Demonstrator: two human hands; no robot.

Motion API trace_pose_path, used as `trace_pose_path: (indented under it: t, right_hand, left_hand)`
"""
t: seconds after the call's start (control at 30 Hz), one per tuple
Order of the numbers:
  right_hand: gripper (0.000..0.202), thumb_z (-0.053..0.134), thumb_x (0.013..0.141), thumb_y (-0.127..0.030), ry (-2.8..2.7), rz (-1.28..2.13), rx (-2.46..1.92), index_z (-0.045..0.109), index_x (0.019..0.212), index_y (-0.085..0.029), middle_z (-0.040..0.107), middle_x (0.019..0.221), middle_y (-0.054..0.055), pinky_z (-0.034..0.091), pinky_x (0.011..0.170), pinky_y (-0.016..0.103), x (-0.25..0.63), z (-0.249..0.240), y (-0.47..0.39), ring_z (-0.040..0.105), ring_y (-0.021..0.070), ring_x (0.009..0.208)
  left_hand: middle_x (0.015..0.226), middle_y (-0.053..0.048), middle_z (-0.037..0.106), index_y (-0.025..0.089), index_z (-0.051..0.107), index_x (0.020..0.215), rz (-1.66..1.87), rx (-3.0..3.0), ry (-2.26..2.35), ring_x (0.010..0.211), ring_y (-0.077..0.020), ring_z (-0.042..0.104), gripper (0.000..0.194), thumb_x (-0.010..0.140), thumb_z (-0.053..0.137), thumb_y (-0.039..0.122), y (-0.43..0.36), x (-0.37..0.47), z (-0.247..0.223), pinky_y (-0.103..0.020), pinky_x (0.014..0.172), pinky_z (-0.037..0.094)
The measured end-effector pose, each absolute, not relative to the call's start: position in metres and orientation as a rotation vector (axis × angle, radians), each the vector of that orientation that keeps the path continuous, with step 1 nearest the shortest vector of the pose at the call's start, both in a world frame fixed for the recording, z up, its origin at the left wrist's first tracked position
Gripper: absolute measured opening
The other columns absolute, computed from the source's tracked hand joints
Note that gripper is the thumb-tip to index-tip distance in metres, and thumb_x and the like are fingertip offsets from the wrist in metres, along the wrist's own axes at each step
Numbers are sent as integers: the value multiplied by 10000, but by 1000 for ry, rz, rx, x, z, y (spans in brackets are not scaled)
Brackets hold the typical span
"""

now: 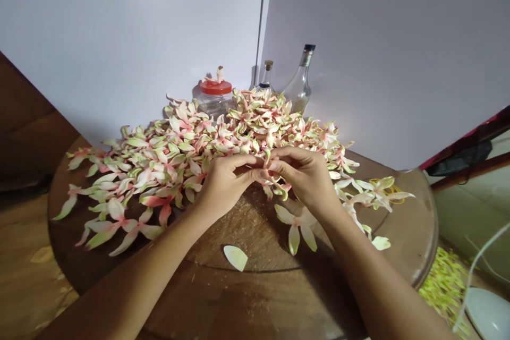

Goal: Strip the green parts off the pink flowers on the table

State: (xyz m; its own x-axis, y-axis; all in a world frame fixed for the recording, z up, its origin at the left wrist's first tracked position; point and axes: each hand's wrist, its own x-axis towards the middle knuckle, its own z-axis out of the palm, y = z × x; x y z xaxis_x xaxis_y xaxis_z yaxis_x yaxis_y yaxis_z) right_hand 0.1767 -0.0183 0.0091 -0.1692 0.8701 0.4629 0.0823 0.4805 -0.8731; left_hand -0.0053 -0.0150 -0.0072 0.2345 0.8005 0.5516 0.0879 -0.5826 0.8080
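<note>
My left hand [233, 178] and my right hand [305, 172] meet over the middle of the round table, thumbs and fingertips pinched together. Between them they hold a small pink and green flower [274, 183] with curled petals, partly covered by my fingers. Just beyond lies a wide heap of similar pink, white and pale green flowers [159, 164]. Under my right wrist a pale open flower [297, 223] rests on the wood. A single cut-looking pale green petal [236, 258] lies nearer to me.
A clear jar with a red lid [215, 87] stands behind the heap, beside a corked bottle [266, 77] and a taller glass bottle [299, 85]. Yellow rubber bands [396, 191] lie at the right of the wooden table [247, 303]. Yellow-green pieces [444, 279] cover the floor.
</note>
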Motion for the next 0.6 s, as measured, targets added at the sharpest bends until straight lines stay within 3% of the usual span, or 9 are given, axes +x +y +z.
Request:
trace_pose_path:
  t: [0.6]
  right_hand:
    - [91, 830, 790, -296, -1601, 918, -774, 818, 871, -256, 715, 746, -4, 488, 585, 228, 175, 11, -21, 604, 106, 653]
  left_hand:
    - [804, -7, 772, 214, 807, 912, 1396, 1807, 736, 715, -107, 693, 117, 795, 816, 217, -14, -5, -10, -173, 656, 537]
